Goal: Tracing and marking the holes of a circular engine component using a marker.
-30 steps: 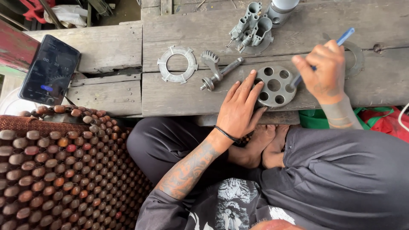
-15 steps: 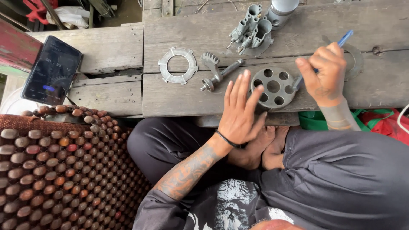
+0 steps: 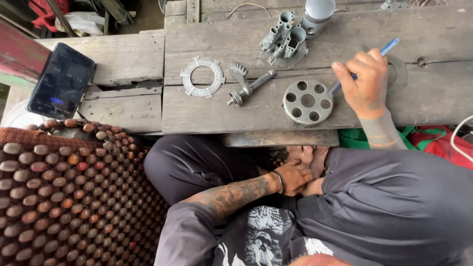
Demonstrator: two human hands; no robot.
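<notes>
My right hand (image 3: 367,81) grips a blue-handled brush (image 3: 389,47); its head rests against the right edge of a round metal disc with several holes (image 3: 308,101) on the wooden bench (image 3: 433,98). My left hand (image 3: 294,177) lies low in my lap on my bare feet, holding nothing, its fingers loosely curled. Left of the disc lie a toothed shaft piece (image 3: 246,84) and a flat notched metal ring (image 3: 202,76).
A grey carburettor body (image 3: 283,42) and a grey cylinder (image 3: 318,12) stand at the back of the bench. A dark phone (image 3: 61,80) leans at the left. A wooden-bead seat mat (image 3: 64,197) fills the lower left. Green and red cloth (image 3: 423,138) lies at the right.
My left hand has left the bench beside the disc and dropped to my feet in my lap. My right hand stays at the disc with the brush.
</notes>
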